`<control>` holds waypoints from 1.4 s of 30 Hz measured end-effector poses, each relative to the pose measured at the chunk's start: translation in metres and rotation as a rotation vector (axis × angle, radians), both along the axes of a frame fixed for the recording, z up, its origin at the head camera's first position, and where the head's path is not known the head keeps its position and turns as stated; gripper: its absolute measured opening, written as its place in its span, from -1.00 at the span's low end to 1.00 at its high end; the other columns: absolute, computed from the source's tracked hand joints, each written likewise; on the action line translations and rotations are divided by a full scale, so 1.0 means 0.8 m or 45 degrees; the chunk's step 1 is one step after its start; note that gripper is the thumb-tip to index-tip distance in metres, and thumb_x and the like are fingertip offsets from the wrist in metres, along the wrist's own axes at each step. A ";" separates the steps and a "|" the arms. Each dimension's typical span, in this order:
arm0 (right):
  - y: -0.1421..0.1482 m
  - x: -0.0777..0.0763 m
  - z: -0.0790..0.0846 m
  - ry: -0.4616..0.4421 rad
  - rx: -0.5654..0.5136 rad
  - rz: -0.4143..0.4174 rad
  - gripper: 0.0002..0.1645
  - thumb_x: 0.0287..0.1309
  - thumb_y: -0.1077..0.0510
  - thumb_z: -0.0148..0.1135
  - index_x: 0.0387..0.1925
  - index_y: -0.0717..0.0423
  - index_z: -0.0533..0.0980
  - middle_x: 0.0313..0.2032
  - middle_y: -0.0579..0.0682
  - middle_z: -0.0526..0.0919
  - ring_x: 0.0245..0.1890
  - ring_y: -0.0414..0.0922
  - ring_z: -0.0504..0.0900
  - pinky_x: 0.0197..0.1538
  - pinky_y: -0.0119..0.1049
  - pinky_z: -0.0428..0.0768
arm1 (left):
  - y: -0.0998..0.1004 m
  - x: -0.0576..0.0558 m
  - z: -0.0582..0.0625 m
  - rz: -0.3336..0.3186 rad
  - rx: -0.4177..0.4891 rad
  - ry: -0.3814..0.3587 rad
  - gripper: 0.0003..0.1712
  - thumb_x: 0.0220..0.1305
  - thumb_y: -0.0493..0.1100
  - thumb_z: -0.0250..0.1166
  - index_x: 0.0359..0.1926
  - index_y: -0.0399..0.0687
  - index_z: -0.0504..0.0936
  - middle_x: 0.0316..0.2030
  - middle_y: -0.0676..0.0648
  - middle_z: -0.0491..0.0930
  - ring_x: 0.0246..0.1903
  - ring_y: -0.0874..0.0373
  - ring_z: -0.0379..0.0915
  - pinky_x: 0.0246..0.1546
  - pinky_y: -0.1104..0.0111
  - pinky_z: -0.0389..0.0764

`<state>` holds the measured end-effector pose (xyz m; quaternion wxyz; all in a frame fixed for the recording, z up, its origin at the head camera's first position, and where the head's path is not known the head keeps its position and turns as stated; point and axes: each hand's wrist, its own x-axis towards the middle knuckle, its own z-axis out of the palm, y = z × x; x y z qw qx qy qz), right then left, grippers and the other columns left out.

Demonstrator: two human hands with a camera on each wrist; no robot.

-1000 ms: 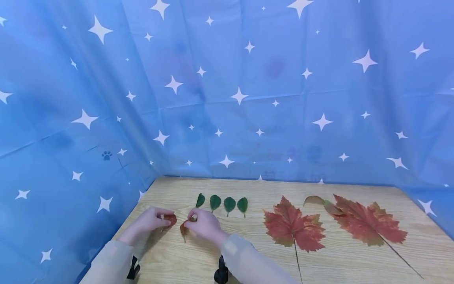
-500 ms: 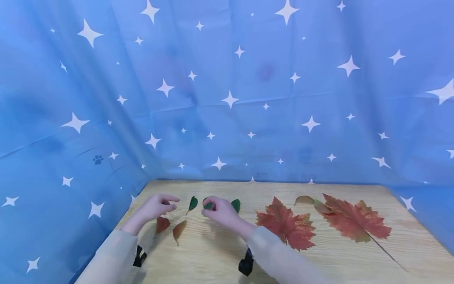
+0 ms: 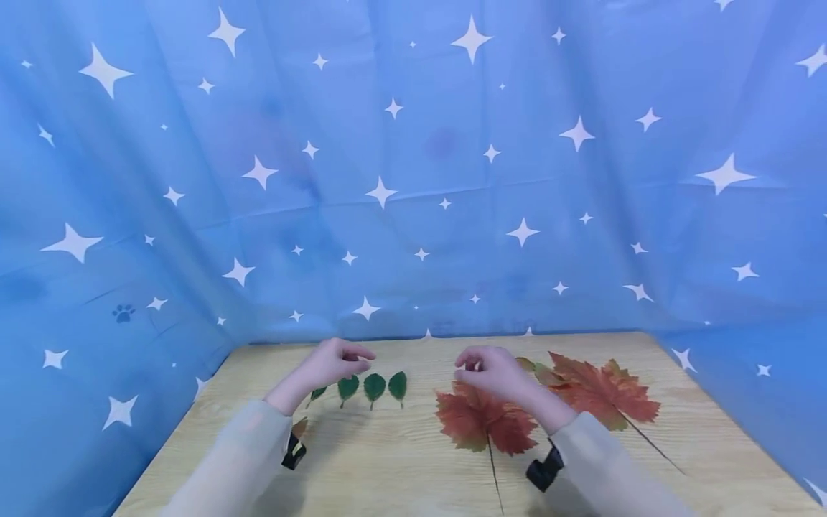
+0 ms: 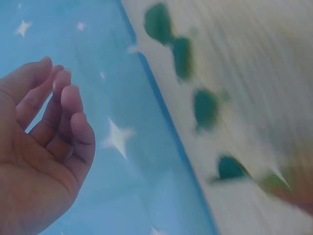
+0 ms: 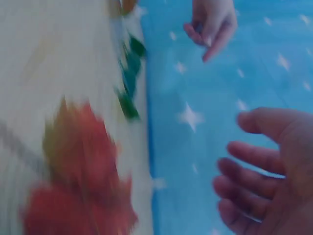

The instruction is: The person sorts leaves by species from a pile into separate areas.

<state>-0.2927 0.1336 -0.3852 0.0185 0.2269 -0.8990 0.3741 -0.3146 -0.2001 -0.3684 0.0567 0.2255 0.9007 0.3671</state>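
My left hand (image 3: pixel 328 365) hovers above the left end of a row of several small green leaves (image 3: pixel 374 388), its fingers loosely bent and holding nothing. To the right, my right hand (image 3: pixel 496 371) hangs over the upper part of a red maple leaf (image 3: pixel 487 424), also holding nothing. Both wrist views show relaxed, slightly curved fingers (image 4: pixel 78 129) with air between them and the thumb. A small brownish leaf (image 3: pixel 300 428) peeks out beside my left wrist; the other small red one is hidden by the arm.
A second red maple leaf (image 3: pixel 601 391) with a long stem lies further right, a thin curled leaf (image 3: pixel 525 363) at its upper left. Black wrist cameras (image 3: pixel 545 470) hang under both forearms. The wooden table (image 3: pixel 400 474) ends at a blue star-patterned curtain (image 3: pixel 413 237).
Both hands have let go of the small reddish leaves and lifted. My right hand has swung right, past the green row to the maple leaf; my left moved up and right. The head view has turned.
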 end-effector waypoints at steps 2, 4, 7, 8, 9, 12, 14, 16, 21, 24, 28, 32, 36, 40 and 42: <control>0.028 0.001 -0.001 -0.006 0.041 -0.050 -0.78 0.20 0.06 0.32 -0.16 0.06 0.63 -0.35 -0.13 0.61 -0.38 -0.19 0.55 -0.34 -0.25 0.54 | 0.020 -0.005 0.002 -0.032 0.014 -0.009 -0.72 0.36 -0.09 0.25 0.04 0.04 0.69 -0.64 0.06 0.48 -0.59 0.20 0.37 -0.52 0.31 0.44; 0.053 0.002 -0.003 -0.019 0.055 -0.101 -0.75 0.18 0.10 0.33 -0.14 0.12 0.63 -0.30 -0.07 0.64 -0.33 -0.15 0.58 -0.30 -0.20 0.57 | 0.039 -0.009 0.004 -0.060 0.037 -0.021 -0.72 0.36 -0.09 0.24 0.04 0.04 0.69 -0.51 0.05 0.59 -0.51 0.16 0.46 -0.51 0.30 0.45; 0.085 0.003 -0.013 -0.018 0.063 -0.190 -0.67 0.14 0.13 0.36 -0.09 0.23 0.62 -0.21 0.06 0.67 -0.22 -0.06 0.60 -0.19 -0.12 0.59 | 0.071 -0.017 0.007 -0.094 0.065 -0.026 -0.73 0.37 -0.08 0.24 0.02 0.05 0.70 -0.35 0.07 0.65 -0.45 0.12 0.50 -0.50 0.28 0.47; 0.094 0.003 -0.018 -0.023 0.063 -0.225 -0.65 0.13 0.14 0.36 -0.08 0.25 0.62 -0.18 0.09 0.67 -0.19 -0.03 0.61 -0.16 -0.09 0.59 | 0.082 -0.019 0.006 -0.108 0.078 -0.030 -0.74 0.37 -0.08 0.24 0.02 0.06 0.71 -0.32 0.07 0.65 -0.42 0.12 0.52 -0.49 0.27 0.49; 0.102 0.003 -0.022 -0.027 0.066 -0.255 -0.62 0.12 0.14 0.36 -0.06 0.27 0.61 -0.15 0.13 0.66 -0.15 0.01 0.60 -0.13 -0.06 0.59 | 0.094 -0.022 0.006 -0.119 0.094 -0.036 -0.74 0.37 -0.07 0.24 0.02 0.07 0.71 -0.31 0.07 0.65 -0.42 0.12 0.53 -0.48 0.26 0.50; 0.124 0.004 -0.034 -0.031 0.070 -0.340 -0.57 0.11 0.16 0.37 -0.01 0.31 0.59 -0.09 0.21 0.64 -0.08 0.11 0.59 -0.13 -0.05 0.59 | 0.127 -0.029 0.003 -0.151 0.122 -0.036 -0.74 0.37 -0.05 0.23 0.01 0.10 0.71 -0.28 0.08 0.66 -0.39 0.13 0.55 -0.40 0.22 0.55; 0.133 0.001 -0.040 -0.028 0.064 -0.382 -0.56 0.10 0.18 0.36 0.00 0.32 0.58 -0.07 0.25 0.63 -0.07 0.14 0.58 -0.22 -0.11 0.61 | 0.145 -0.035 0.000 -0.160 0.148 -0.033 -0.74 0.38 -0.04 0.23 0.01 0.09 0.72 -0.27 0.08 0.66 -0.38 0.14 0.56 -0.35 0.22 0.56; 0.140 -0.001 -0.044 -0.008 0.062 -0.406 -0.56 0.10 0.21 0.35 0.01 0.35 0.57 -0.06 0.29 0.62 -0.08 0.16 0.59 -0.34 -0.19 0.60 | 0.162 -0.041 -0.004 -0.162 0.177 -0.035 -0.73 0.38 -0.03 0.22 0.01 0.08 0.72 -0.25 0.07 0.66 -0.37 0.15 0.56 -0.33 0.24 0.57; 0.147 -0.009 -0.053 0.036 0.045 -0.455 -0.58 0.11 0.27 0.31 0.02 0.38 0.56 -0.05 0.33 0.60 -0.25 0.07 0.61 -0.57 -0.24 0.52 | 0.198 -0.056 -0.019 -0.113 0.299 -0.083 -0.73 0.39 -0.03 0.21 -0.01 0.04 0.72 -0.20 -0.04 0.67 -0.32 0.10 0.58 -0.32 0.27 0.57; 0.145 -0.011 -0.059 0.059 0.087 -0.461 -0.60 0.10 0.28 0.32 -0.01 0.37 0.57 -0.08 0.29 0.63 -0.22 0.08 0.62 -0.44 -0.14 0.59 | 0.216 -0.064 -0.031 -0.060 0.376 -0.131 -0.72 0.38 0.00 0.23 -0.03 0.04 0.73 -0.17 -0.09 0.67 -0.26 0.03 0.58 -0.25 0.17 0.59; 0.141 -0.014 -0.066 0.075 0.157 -0.469 -0.63 0.10 0.26 0.34 -0.04 0.36 0.59 -0.15 0.22 0.66 -0.16 0.09 0.63 -0.19 -0.04 0.60 | 0.241 -0.074 -0.045 0.007 0.445 -0.159 -0.72 0.37 0.00 0.23 -0.05 0.03 0.74 -0.18 -0.06 0.67 -0.19 0.00 0.58 -0.13 0.06 0.57; 0.140 -0.015 -0.073 0.060 0.131 -0.512 -0.63 0.10 0.27 0.35 -0.04 0.35 0.59 -0.17 0.19 0.67 -0.19 0.07 0.64 -0.20 -0.05 0.60 | 0.267 -0.081 -0.056 0.068 0.481 -0.151 -0.70 0.37 0.00 0.23 -0.05 -0.03 0.74 -0.21 0.01 0.66 -0.20 0.04 0.57 -0.13 0.13 0.57; 0.141 -0.016 -0.079 0.043 0.098 -0.550 -0.61 0.09 0.28 0.35 -0.02 0.35 0.59 -0.17 0.18 0.68 -0.19 0.06 0.65 -0.22 -0.08 0.62 | 0.293 -0.085 -0.064 0.102 0.485 -0.158 -0.67 0.38 -0.01 0.23 -0.01 -0.09 0.72 -0.17 0.02 0.65 -0.15 0.04 0.55 -0.13 0.17 0.57; 0.141 -0.018 -0.083 0.041 0.108 -0.566 -0.90 0.09 0.28 0.36 -0.36 0.26 0.61 -0.46 0.00 0.60 -0.47 -0.10 0.53 -0.41 -0.19 0.50 | 0.312 -0.089 -0.073 0.100 0.441 -0.138 -0.69 0.39 -0.01 0.21 -0.02 -0.04 0.73 -0.08 0.00 0.64 -0.06 0.05 0.54 -0.08 0.15 0.56; 0.140 -0.018 -0.083 0.056 0.122 -0.578 -0.86 0.08 0.28 0.36 -0.51 0.17 0.54 -0.57 -0.07 0.48 -0.56 -0.15 0.39 -0.45 -0.23 0.39 | 0.319 -0.091 -0.076 0.090 0.407 -0.118 -0.71 0.39 -0.01 0.20 -0.03 0.00 0.73 -0.04 0.00 0.64 -0.08 0.07 0.54 -0.07 0.15 0.55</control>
